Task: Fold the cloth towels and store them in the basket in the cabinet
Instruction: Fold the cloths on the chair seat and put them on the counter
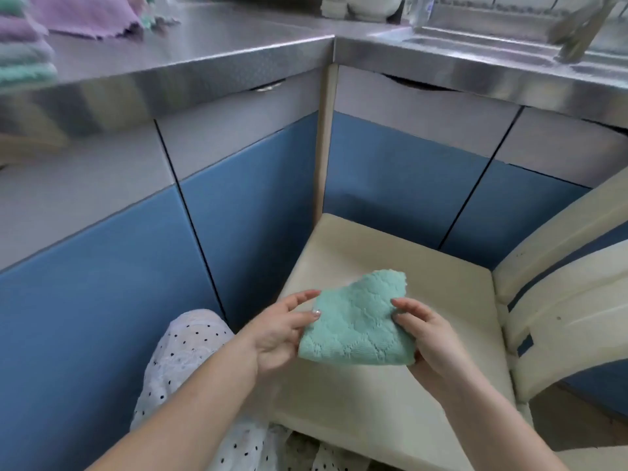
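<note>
A folded mint towel [356, 322], plush with a quilted, wavy-stitched nap and a ragged upper edge, sits at 5 o'clock above the smooth cream chair seat [390, 253]. The left hand [282, 329] pinches its left edge, thumb on top; the right hand [426, 338] has its grip curled round the right edge. At 11 o'clock, on the brushed steel surface [204, 39], lie a flat lilac towel [85, 13] and a stack [22, 42] of folded lilac and mint towels. Glossy blue and grey cabinet doors [251, 205] stand closed beneath. No writing is legible.
</note>
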`<state>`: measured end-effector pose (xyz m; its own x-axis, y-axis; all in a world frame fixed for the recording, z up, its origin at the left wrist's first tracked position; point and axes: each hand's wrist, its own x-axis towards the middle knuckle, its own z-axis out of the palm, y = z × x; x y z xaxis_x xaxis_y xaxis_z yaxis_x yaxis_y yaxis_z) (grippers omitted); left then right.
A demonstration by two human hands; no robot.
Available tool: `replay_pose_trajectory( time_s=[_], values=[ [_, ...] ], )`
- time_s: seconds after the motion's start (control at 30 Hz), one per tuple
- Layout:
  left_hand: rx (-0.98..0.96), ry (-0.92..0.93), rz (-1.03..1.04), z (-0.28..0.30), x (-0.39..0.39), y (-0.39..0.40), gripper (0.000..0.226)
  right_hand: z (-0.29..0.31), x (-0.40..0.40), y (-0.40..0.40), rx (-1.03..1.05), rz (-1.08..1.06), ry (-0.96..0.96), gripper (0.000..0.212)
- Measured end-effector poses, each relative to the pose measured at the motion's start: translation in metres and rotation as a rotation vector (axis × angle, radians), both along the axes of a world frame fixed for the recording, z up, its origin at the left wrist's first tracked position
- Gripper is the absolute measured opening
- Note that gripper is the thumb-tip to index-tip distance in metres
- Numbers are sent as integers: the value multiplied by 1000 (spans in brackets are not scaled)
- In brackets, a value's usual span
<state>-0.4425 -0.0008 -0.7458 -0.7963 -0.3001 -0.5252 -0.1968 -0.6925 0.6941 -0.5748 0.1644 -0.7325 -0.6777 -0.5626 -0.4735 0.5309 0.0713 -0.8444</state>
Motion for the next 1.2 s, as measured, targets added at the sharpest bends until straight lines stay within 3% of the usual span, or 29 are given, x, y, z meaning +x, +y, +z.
replay_pose_trajectory(
  time_s=[0.13,0.3,0.5,0.73,0.87,1.03,1.2],
  values=[
    [25,135,56,56,34,-32,38,60,4,-42,-136,192,52,22],
    [-257,260,242,145,82,-63,43,143,21,-101,-237,429,290,26],
    [-622,262,435,227,137,-79,38,222,49,-161,-378,619,484,23],
    [-955,142,607,313,190,-116,30,300,97,-238,-506,615,626,15],
    [-1034,-14,673,338,208,-147,21,321,119,-282,-518,640,662,11],
    [-1059,-126,730,341,221,-174,18,325,131,-332,-329,673,947,13],
    [-1058,-196,731,326,221,-191,18,318,134,-365,-297,714,911,16]
  ],
)
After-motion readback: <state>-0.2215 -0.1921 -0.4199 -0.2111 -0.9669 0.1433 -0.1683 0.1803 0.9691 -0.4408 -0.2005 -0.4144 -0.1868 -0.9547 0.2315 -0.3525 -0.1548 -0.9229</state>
